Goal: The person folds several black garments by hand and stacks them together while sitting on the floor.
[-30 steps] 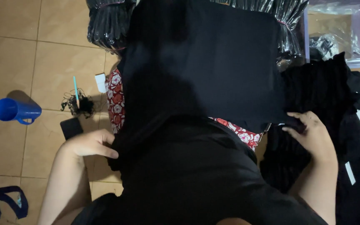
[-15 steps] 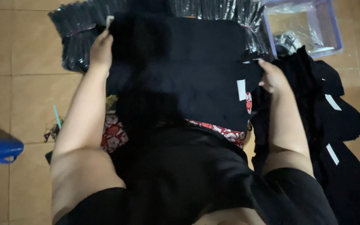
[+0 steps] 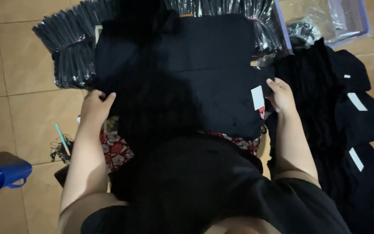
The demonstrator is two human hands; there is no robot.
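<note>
A folded black garment (image 3: 182, 78) lies spread in front of me over a red floral cloth (image 3: 117, 149). My left hand (image 3: 95, 105) grips its left edge, fingers curled over the fabric. My right hand (image 3: 281, 96) holds its right edge, right beside a white tag (image 3: 257, 97) on the garment. Both arms reach forward past my black-clad lap.
Stacks of black garments in clear plastic bags (image 3: 68, 52) lie behind the garment. A pile of loose black clothes with white tags (image 3: 351, 130) sits at right. A clear plastic bin (image 3: 325, 19) stands at top right. A blue mug (image 3: 3, 175), a teal pen (image 3: 61, 138) and dark threads lie at left.
My left hand has come back down from the garment's far left corner to its near left edge. My right hand has stayed at the right edge. The view has shifted slightly.
</note>
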